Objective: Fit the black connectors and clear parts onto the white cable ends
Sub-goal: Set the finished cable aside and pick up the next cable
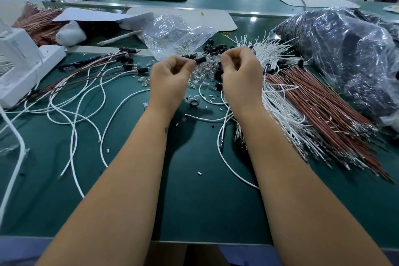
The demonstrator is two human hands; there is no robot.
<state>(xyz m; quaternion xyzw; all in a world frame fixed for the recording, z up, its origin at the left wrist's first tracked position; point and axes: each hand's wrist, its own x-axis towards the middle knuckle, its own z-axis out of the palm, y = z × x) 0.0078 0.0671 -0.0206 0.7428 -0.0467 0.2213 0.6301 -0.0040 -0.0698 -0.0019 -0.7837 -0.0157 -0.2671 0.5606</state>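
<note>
My left hand pinches a small black connector at its fingertips, held above the green mat. My right hand is curled just to its right, fingertips pinched near a small clear part; what it grips is blurred. Beneath both hands lies a pile of clear parts and loose black connectors. A thick bundle of white cables fans out to the right of my right hand. A single white cable trails down below my right wrist.
Red-brown wire bundle lies right of the white cables. Finished cables with black ends spread across the left. A clear bag sits behind the piles, a large bag of black parts at right, a white box at left.
</note>
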